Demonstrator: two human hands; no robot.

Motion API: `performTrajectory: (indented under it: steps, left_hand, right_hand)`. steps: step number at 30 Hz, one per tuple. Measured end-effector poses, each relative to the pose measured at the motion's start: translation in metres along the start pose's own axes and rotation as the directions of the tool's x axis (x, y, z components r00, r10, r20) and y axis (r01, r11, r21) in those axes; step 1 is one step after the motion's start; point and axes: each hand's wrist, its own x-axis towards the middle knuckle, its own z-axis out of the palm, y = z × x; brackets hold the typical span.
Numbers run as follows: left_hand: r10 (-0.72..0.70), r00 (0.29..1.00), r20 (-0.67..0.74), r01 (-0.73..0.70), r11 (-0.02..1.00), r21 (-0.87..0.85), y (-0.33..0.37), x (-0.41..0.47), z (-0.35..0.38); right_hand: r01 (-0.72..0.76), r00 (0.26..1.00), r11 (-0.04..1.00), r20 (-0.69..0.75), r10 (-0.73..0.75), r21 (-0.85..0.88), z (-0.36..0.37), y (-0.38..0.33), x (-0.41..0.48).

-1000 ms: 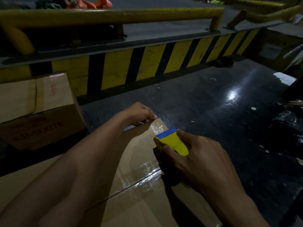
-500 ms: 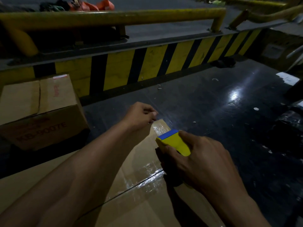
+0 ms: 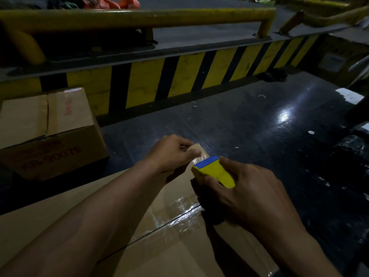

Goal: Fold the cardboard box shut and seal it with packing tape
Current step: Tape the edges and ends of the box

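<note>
Nearby, a second carton [image 3: 50,132] reads "KB-9007E" in red. Over the cardboard box [image 3: 163,242], flaps closed and seam taped, the left hand [image 3: 171,154] pinches clear packing tape [image 3: 200,154] at the far edge; the right hand [image 3: 245,192] grips a yellow-and-blue dispenser [image 3: 214,172].

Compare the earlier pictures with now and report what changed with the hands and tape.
The left hand lifted off the box corner and now pinches the clear tape end. The right hand kept gripping the yellow tape dispenser above the taped seam.
</note>
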Motion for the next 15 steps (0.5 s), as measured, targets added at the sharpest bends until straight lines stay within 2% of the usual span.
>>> performTrajectory:
  steps: [8, 11, 15]
  left_hand:
    - [-0.037, 0.999, 0.04, 0.035, 0.997, 0.062, 0.005, -0.003, 0.005]
    - [-0.058, 0.998, -0.028, 0.061, 0.993, 0.102, 0.004, -0.005, 0.001]
    - [-0.061, 0.997, -0.036, 0.067, 0.983, 0.172, 0.005, -0.003, -0.003]
  right_hand:
    - [0.035, 0.992, 0.999, 0.121, -0.031, -0.033, -0.02, 0.009, -0.007]
    - [0.031, 0.992, 0.999, 0.125, -0.027, -0.033, -0.035, 0.013, -0.015]
    - [0.032, 0.99, 0.997, 0.14, -0.022, -0.065, -0.039, 0.017, -0.025]
